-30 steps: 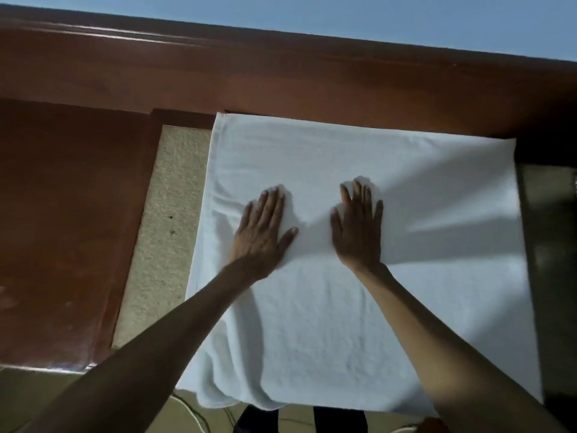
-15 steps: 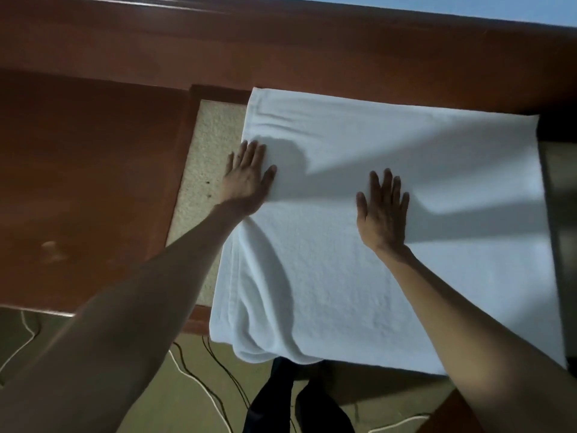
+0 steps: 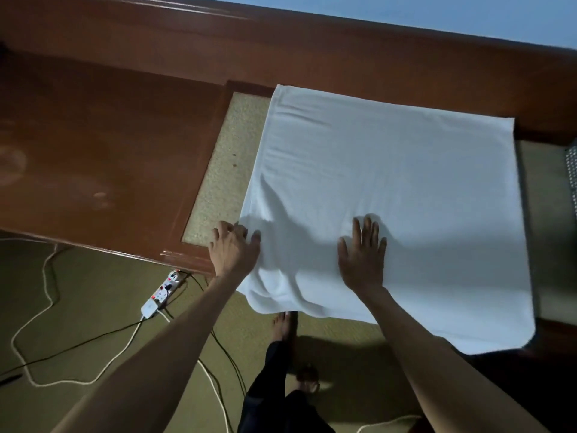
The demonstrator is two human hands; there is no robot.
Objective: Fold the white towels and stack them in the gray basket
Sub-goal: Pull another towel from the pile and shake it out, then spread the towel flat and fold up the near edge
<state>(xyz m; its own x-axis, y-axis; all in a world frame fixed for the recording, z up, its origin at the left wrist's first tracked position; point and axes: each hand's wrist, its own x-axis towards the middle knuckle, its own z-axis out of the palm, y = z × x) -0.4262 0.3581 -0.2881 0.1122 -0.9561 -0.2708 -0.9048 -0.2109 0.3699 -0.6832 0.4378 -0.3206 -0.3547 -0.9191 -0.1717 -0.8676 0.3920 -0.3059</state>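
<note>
Counter (image 3: 93,145): reddish-brown polished wood with a raised back ledge along the far side. A speckled beige inset panel (image 3: 224,170) is set into it, and only the panel's left strip shows.

White towel (image 3: 390,189): it lies spread flat on the counter and covers the rest of the inset panel. Its far edge runs along the foot of the back ledge. The near edge hangs over the front of the counter, and the near-left corner droops in soft rumples. I can read no label, tag or writing on the cloth.

Floor (image 3: 78,292): olive-green, below the counter front. My bare foot (image 3: 282,323) stands just under the hanging towel corner.

Right hand (image 3: 362,254): the grip is spread, palm down, fingers straight and slightly apart, pressing on the near half of the towel.

Left hand (image 3: 232,251): the grip is at the towel's left edge near the counter front — fingers curled over the hem, thumb on top of the cloth, pinching it.

Power strip (image 3: 160,293): white, on the floor by the counter's front edge, with red switches lit — its markings are too small to read. A white cable (image 3: 40,310) loops across the floor to the left.

Far right edge: a sliver of a gray perforated piece (image 3: 571,179). I cannot tell what it is.
</note>
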